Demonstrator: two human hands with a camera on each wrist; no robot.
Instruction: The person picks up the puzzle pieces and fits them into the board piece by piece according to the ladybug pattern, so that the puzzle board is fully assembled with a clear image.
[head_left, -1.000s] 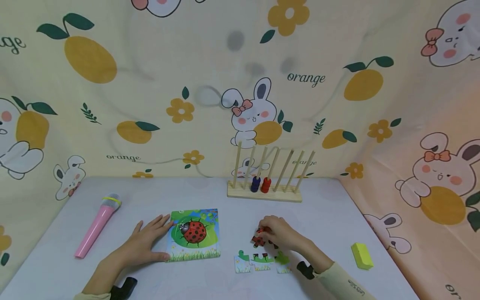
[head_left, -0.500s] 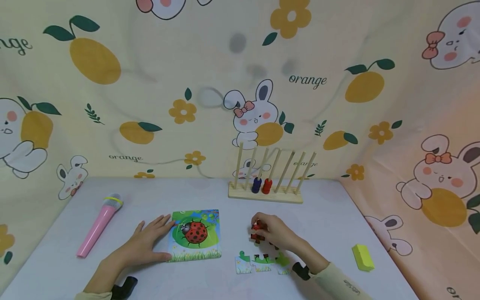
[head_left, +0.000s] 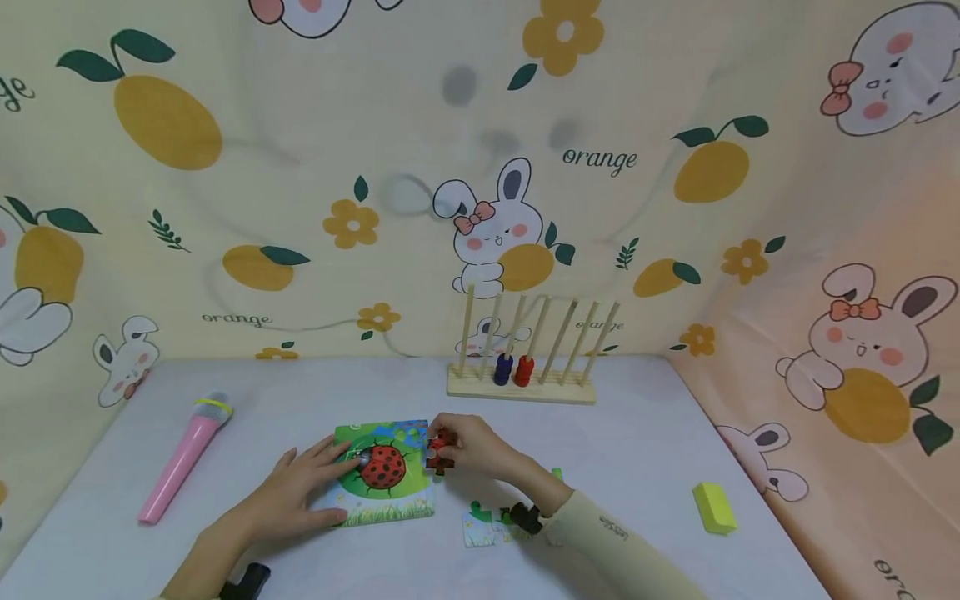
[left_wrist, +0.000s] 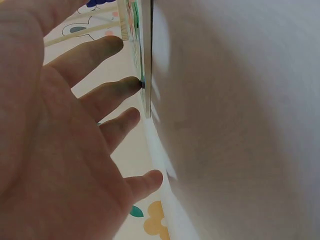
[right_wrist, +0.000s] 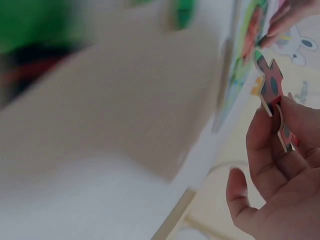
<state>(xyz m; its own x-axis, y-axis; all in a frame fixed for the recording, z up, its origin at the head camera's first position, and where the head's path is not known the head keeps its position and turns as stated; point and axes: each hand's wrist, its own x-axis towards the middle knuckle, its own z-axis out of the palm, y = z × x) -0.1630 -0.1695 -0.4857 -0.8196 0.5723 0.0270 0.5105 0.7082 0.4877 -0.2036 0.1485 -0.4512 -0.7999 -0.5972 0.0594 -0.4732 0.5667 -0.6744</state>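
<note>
A square ladybug picture board (head_left: pixel 397 500) lies flat on the white table. My left hand (head_left: pixel 288 500) rests at its left side with fingers spread, fingertips on the picture; in the left wrist view the left hand (left_wrist: pixel 65 130) shows its fingers apart at the board's edge. Beside the board's right edge my right hand (head_left: pixel 476 446) pinches red-and-black puzzle pieces (head_left: pixel 441 458). The right wrist view shows the right hand (right_wrist: pixel 285 175) gripping a red piece (right_wrist: pixel 272 85) with a green tip, and another red piece (right_wrist: pixel 286 131) close behind.
Loose green-and-white puzzle pieces (head_left: pixel 478 530) lie partly under the right forearm. A wooden peg rack (head_left: pixel 517 390) with blue and red beads stands at the back. There is a pink microphone (head_left: pixel 180 467) at the left and a yellow-green block (head_left: pixel 714 508) at the right.
My right hand has moved left with the red pieces, from above the loose pieces to the board's right edge. The left fingers reach a little farther over the picture.
</note>
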